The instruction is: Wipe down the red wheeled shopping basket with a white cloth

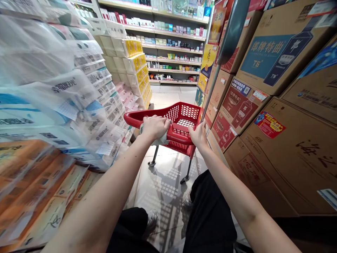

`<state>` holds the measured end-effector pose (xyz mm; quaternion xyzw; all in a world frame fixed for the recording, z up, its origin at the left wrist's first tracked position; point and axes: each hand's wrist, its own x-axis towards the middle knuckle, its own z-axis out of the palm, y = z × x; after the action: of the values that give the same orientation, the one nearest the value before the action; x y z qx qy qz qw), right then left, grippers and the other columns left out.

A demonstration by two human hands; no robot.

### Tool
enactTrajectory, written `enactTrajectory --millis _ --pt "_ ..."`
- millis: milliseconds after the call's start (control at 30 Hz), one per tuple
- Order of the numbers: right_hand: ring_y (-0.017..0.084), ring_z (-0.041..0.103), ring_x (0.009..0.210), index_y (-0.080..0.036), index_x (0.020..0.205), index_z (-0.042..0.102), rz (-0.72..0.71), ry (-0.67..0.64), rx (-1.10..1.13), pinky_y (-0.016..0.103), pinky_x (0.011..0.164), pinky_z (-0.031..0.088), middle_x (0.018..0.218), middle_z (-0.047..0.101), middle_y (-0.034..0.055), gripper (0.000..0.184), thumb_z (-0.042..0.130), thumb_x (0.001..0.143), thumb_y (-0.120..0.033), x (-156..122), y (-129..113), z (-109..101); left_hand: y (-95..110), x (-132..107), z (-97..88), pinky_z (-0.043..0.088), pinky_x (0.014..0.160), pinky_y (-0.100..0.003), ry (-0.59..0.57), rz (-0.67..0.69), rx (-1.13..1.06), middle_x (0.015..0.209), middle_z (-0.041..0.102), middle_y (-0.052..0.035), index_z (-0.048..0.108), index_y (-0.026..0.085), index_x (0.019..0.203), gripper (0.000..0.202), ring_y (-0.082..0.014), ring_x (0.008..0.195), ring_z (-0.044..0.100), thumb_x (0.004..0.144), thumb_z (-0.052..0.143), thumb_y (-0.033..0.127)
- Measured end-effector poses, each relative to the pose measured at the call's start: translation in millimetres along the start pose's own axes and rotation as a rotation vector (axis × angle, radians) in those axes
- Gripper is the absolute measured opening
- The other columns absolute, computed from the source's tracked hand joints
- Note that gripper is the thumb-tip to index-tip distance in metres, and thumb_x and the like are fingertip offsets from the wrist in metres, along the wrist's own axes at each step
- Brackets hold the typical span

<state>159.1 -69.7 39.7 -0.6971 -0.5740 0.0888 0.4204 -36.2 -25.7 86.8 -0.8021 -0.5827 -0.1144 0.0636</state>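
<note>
The left hand is closing its fingers around the rim of a red plastic shopping cart at frame centre, and the right hand is gripping the same rim.

**Narrow shop aisle between stacked goods**

Cardboard cartons printed with bottles and Chinese lettering rise along the right. Plastic-wrapped packs of tissue are piled high on the left. Pale glossy floor tiles lead to shelves lined with small boxed products, under bright, even light.
</note>
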Motion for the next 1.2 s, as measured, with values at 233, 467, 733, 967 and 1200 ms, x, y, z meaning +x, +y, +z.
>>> enactTrajectory --millis 233,467,733,967,1200 --pt "0.035 0.062 0.114 0.0 0.144 0.028 0.132 -0.045 -0.118 0.045 0.099 0.049 0.128 0.06 0.0266 0.071 0.052 0.084 -0.029 20.6 -8.6 -13.8 8.1 9.3 2.8 0.036 0.094 -0.054 0.018 0.003 -0.02 0.111 0.072 -0.0066 0.071 0.026 0.091 0.048 -0.0282 0.107 0.058 0.095 0.025 0.042" --pt "0.034 0.026 0.148 -0.003 0.155 0.02 -0.101 0.169 -0.318 0.052 0.116 0.031 0.159 0.022 0.027 0.068 0.039 0.092 -0.021 15.6 -17.7 -8.1 28.9 18.8 7.4 0.034 0.097 -0.059 0.051 -0.085 -0.015 0.114 0.072 -0.0092 0.072 0.025 0.092 0.05 -0.0303 0.109 0.058 0.094 0.026 0.042" --pt "0.033 0.021 0.149 -0.012 0.138 0.05 -0.186 0.134 -0.435 0.058 0.116 0.028 0.162 0.015 0.0192 0.046 0.031 0.099 -0.029 14.0 -17.3 -7.6 30.7 23.1 11.2 0.032 0.098 -0.06 0.064 -0.098 -0.032 0.116 0.071 -0.0092 0.073 0.025 0.095 0.05 -0.0313 0.11 0.057 0.094 0.026 0.041" --pt "0.029 0.053 0.129 -0.012 0.12 0.059 -0.294 0.049 -0.5 0.049 0.106 0.042 0.138 0.054 0.0239 0.039 0.027 0.098 -0.016 3.0 -36.1 0.8 35.0 25.6 16.5 0.029 0.1 -0.06 0.097 -0.134 -0.052 0.112 0.072 -0.0107 0.074 0.024 0.093 0.051 -0.0321 0.109 0.057 0.093 0.026 0.037" --pt "0.025 0.07 0.096 -0.015 0.1 0.069 -0.171 -0.306 -0.584 0.032 0.084 0.052 0.103 0.073 0.0163 0.033 0.039 0.097 -0.027 27.9 -33.4 -3.0 44.6 16.6 14.6 0.028 0.102 -0.059 0.089 -0.07 -0.066 0.115 0.071 -0.0082 0.072 0.026 0.102 0.051 -0.0306 0.112 0.055 0.096 0.023 0.039"
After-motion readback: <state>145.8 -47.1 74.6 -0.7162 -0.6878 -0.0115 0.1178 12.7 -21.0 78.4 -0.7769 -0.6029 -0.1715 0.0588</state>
